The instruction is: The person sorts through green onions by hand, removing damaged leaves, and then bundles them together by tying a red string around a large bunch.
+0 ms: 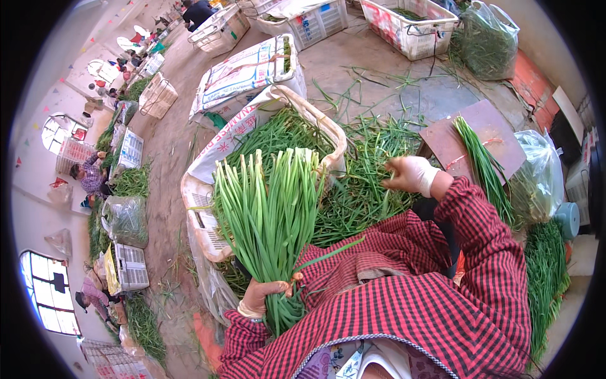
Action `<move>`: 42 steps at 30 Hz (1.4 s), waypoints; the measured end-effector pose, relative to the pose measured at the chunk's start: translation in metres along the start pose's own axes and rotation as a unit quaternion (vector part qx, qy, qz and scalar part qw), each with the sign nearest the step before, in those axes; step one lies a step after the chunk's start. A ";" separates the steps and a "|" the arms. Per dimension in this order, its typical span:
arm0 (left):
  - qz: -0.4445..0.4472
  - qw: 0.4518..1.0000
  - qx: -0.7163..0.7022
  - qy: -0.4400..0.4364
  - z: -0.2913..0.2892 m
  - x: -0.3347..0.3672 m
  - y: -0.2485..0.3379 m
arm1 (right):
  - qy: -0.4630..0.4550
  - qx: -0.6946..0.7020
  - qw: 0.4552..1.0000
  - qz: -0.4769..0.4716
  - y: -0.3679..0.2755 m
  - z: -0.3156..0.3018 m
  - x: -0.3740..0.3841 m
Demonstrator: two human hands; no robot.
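My left hand (pixel 265 295) is wrapped round the leafy lower end of a big bunch of garlic chives (pixel 271 208). Its pale cut ends point away from me, over a white basket (pixel 203 221) heaped with loose greens. To the right, my right hand (pixel 409 175), in a whitish glove, hovers above scattered leaves with its fingers curled together. Whether anything small is between those fingers is too hard to see. Beside it, a smaller bunch of chives (pixel 483 161) lies across a brown board (pixel 505 136), near a red tie (pixel 470 155).
Trimmed leaves (pixel 360 202) litter the floor before me. A wrapped basket (pixel 243 72) and another white basket (pixel 410 28) stand farther off. Plastic bags of greens (pixel 489 41) and a chive pile (pixel 544 271) line the right side. Several people work along the left wall.
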State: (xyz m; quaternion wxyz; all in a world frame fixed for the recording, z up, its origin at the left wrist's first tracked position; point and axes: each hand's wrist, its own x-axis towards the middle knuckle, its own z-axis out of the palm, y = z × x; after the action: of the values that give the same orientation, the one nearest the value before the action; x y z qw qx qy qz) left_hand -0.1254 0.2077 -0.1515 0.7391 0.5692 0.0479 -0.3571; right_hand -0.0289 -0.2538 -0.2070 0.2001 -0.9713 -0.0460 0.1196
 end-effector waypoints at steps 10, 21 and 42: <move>0.023 0.997 0.069 0.026 0.017 0.022 -0.010 | 0.048 0.492 0.866 -0.070 -0.129 0.022 0.033; 0.003 0.996 0.090 0.025 0.017 0.005 0.018 | 0.208 0.218 0.951 -0.072 -0.086 0.018 0.049; -0.052 0.995 0.017 -0.082 -0.008 0.006 0.000 | -0.039 0.629 0.771 -0.093 -0.077 0.017 0.018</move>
State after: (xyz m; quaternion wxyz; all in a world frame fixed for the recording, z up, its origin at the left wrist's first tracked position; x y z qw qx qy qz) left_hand -0.1187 0.2115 -0.1573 0.7112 0.5474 0.0104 -0.4409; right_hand -0.0186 -0.1738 -0.1954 0.7747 -0.6138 -0.0586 0.1403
